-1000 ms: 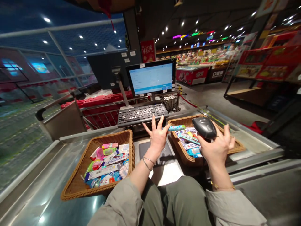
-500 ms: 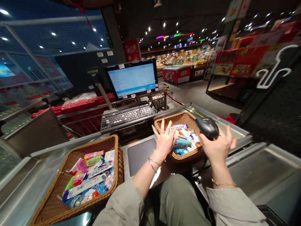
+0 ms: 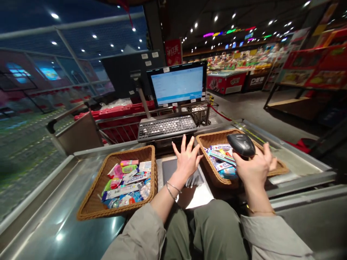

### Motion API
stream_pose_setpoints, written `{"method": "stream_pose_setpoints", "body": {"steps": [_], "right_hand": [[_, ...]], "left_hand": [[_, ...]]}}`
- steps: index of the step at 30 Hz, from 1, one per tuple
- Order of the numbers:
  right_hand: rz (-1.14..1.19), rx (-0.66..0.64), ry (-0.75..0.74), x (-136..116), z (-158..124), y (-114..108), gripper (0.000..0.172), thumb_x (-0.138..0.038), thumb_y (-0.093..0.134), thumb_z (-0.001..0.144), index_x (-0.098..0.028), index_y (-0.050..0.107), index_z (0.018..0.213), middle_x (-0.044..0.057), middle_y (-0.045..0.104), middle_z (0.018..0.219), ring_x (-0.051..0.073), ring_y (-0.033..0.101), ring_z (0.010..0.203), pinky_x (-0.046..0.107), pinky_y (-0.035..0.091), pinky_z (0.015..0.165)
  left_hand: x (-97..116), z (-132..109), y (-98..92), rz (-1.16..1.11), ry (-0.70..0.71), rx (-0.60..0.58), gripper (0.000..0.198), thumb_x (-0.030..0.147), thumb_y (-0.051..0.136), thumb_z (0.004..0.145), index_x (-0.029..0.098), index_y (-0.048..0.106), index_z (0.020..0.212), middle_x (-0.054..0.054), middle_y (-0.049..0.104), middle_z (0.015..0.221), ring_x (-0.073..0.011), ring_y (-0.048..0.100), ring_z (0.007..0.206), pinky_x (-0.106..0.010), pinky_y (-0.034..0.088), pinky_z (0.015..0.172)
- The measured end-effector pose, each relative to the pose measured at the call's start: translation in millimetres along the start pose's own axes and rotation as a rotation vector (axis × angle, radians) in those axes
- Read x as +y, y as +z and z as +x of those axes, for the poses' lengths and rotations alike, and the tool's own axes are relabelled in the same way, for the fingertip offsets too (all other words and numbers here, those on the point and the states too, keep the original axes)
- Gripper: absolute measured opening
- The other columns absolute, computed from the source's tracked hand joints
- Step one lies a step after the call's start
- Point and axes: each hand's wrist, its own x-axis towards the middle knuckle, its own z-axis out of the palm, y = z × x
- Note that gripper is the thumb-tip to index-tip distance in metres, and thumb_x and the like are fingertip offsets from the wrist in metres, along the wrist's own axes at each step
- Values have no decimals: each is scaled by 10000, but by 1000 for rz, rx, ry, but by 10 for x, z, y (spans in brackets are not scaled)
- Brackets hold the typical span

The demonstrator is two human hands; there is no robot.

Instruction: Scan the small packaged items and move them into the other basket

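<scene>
The glossy scanner (image 3: 240,145) looks plastic, the baskets (image 3: 93,196) rough wicker

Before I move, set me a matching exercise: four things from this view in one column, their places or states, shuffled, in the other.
1. handheld barcode scanner
2. keyboard
3. left hand
4. monitor

A. fingers spread
B. lit blue and white
C. held in the right hand
D. in front of the monitor

Pairs: 1-C, 2-D, 3-A, 4-B
</scene>
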Motion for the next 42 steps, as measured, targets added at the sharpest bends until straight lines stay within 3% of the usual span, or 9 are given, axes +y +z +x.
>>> {"method": "stream_pose_setpoints", "body": {"steps": [4, 10, 15, 22, 30, 35, 42], "right_hand": [[47, -30, -63, -246, -98, 153, 498, -494, 692, 757, -204, 720, 1160, 185, 700, 1292, 401, 376, 1477, 656, 100, 1213], [96, -121, -137, -648, -277, 345, 583, -522, 636, 784, -165, 695, 1241, 177, 693, 1311, 397, 364, 1484, 669, 106, 1202], [133, -204, -193, -841, -443, 551, 585, -502, 640, 772, -172, 684, 1254, 163, 687, 1329, 389, 355, 1487, 679, 90, 1201], [165, -264, -259, -1004, -672, 788, 514, -489, 647, 795, -181, 698, 1203, 161, 683, 1339, 380, 355, 1486, 681, 117, 1195], [137, -283, -342, -949, -838, 984, 471, -501, 601, 792, -196, 716, 1132, 149, 696, 1304, 369, 375, 1472, 698, 151, 1190], [120, -305, -336, -873, -882, 1031, 510, -501, 597, 787, -189, 704, 1176, 146, 702, 1302, 361, 390, 1467, 685, 150, 1195], [111, -322, -331, -843, -875, 1025, 472, -499, 603, 772, -189, 727, 1106, 164, 702, 1295, 369, 392, 1467, 669, 158, 1190]], "left_hand": [[-347, -187, -175, 34, -90, -6, 425, 429, 588, 974, 311, 615, 1382, -68, 375, 1661, -354, 141, 1594, -792, 42, 1194], [-945, -475, -396, 91, -231, -5, 410, 404, 593, 974, 304, 631, 1369, -77, 390, 1652, -367, 163, 1588, -794, 53, 1191], [-1450, -729, -564, 150, -328, -29, 385, 377, 591, 974, 302, 654, 1346, -84, 402, 1646, -377, 179, 1582, -795, 31, 1190], [-2009, -1062, -610, 230, -355, -183, 391, 311, 629, 939, 284, 669, 1327, -100, 427, 1630, -401, 187, 1574, -828, 21, 1166], [-2218, -1238, -437, 279, -242, -459, 411, 301, 742, 852, 272, 707, 1260, -138, 457, 1606, -454, 242, 1544, -845, 85, 1144], [-2199, -1261, -291, 305, -132, -598, 250, 218, 734, 837, 233, 770, 1083, -144, 510, 1565, -429, 285, 1536, -802, 53, 1179], [-2249, -1294, -125, 289, -90, -656, 255, 63, 605, 866, 207, 788, 970, -140, 614, 1465, -381, 353, 1518, -771, 21, 1200]]}}
